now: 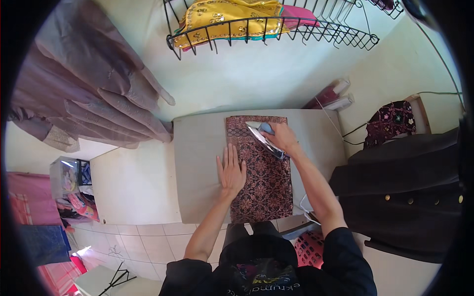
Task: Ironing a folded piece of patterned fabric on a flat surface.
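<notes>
A folded brocade cloth (pixel 264 192), dark with a reddish floral pattern, lies lengthwise on a pale padded ironing surface (pixel 200 177). My right hand (pixel 283 137) grips the blue handle of an electric iron (pixel 264 138). The iron rests on the upper part of the cloth, its tip pointing to the upper left. Flat, with fingers apart, my left hand (pixel 232 170) presses across the cloth's left edge, partly on the padding. Below my right forearm, a white cord (pixel 306 211) shows beside the padded surface.
A black wire rack (pixel 274 27) holding yellow embellished fabric is fixed above. Mauve garments (pixel 96 81) hang at left, and a dark coat (pixel 396 185) with gold buttons hangs at right. Wrapped rolls (pixel 333 96) lean behind the table. A pink basket (pixel 309 246) stands below.
</notes>
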The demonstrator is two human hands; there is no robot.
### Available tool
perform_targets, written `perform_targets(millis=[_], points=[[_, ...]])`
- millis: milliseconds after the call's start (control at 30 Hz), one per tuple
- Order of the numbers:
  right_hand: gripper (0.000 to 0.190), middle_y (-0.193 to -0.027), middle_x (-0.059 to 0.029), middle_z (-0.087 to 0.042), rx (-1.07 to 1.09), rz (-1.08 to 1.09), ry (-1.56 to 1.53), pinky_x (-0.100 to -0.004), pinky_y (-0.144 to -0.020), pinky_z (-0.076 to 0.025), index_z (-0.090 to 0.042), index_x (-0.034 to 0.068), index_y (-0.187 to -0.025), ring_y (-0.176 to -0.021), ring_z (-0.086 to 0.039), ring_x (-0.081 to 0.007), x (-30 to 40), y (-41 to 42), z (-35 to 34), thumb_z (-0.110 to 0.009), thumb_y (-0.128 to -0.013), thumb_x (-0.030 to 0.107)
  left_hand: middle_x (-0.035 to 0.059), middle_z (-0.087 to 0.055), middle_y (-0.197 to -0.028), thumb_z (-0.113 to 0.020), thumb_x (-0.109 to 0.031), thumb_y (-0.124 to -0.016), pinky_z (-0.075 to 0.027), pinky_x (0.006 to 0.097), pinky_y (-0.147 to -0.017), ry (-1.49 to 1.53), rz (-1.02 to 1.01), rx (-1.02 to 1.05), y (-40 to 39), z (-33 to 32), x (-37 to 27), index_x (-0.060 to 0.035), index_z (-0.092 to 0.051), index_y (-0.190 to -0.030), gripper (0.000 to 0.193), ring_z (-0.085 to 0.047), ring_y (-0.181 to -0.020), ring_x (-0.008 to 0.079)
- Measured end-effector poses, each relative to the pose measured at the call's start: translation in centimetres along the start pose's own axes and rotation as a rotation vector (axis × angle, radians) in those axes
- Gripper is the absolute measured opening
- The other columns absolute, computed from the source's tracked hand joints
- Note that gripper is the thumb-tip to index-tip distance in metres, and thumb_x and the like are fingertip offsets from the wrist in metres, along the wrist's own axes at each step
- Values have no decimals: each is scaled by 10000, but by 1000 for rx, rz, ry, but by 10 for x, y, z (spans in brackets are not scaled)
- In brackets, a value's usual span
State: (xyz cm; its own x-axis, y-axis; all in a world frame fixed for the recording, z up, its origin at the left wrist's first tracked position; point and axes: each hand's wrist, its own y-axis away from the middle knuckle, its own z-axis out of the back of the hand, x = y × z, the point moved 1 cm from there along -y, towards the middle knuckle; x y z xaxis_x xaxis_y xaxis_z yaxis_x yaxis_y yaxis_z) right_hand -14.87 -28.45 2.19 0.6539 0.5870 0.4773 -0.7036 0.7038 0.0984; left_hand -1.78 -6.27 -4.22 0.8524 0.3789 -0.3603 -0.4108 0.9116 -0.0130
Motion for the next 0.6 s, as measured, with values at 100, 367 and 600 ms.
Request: perform_targets(millis=[100, 367, 600], points=[[387, -993, -192, -768, 143, 104, 25, -542, -831, -571, -753, 148, -1172, -927, -728, -434, 7, -6, -1, -739, -938, 456, 164, -192, -1765, -441, -389, -1080, -63, 570, -1315, 60, 18, -2, 8, -7, 4, 16, -212, -1672, 753, -166, -1639, 294], [472, -956, -233, -758, 139, 125, 73, -558, -857, -584, -750, 118, -1134, -937, -734, -444, 24, -18, -14, -707, -941, 547, 152, -203, -1765, -479, -384, -1044, -46, 558, -1319, 13, 24, -46, 5, -8, 3, 21, -223, -1668, 786, -179, -1638, 262], [467, -1002, -226, -765, 83, 35, 73, -548, -870, -591, -753, 121, -1153, -951, -741, -438, 41, -30, -16, -700, -954, 540, 142, -200, -1768, -484, -387, -1040, -47, 550, -1321, -21, 39, -10, 5, -7, 3, 10, -222, -1671, 790, -171, -1641, 251]])
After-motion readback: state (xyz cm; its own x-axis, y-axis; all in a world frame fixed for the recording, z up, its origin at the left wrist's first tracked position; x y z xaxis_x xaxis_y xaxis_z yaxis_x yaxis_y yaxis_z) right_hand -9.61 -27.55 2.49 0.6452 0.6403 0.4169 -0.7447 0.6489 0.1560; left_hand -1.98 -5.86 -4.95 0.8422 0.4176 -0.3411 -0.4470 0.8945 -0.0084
